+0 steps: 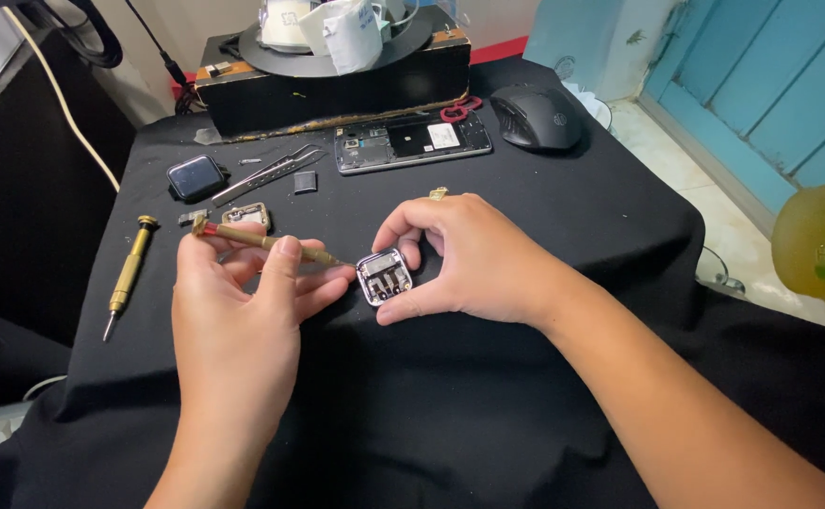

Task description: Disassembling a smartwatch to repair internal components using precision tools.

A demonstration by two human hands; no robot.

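Note:
My right hand point(464, 259) pinches a small square silver watch case point(384, 276) with its inner parts showing, held just above the black cloth. My left hand point(243, 302) grips a thin brass screwdriver point(261, 240) between thumb and fingers. The screwdriver's tip points right and reaches the left edge of the watch case.
On the black cloth-covered table point(572, 207) lie a second brass screwdriver point(128, 276), a square watch screen point(195, 177), tweezers point(266, 170), a small metal frame point(247, 215), an opened phone point(412, 141) and a black mouse point(537, 116). A black box point(337, 80) stands at the back.

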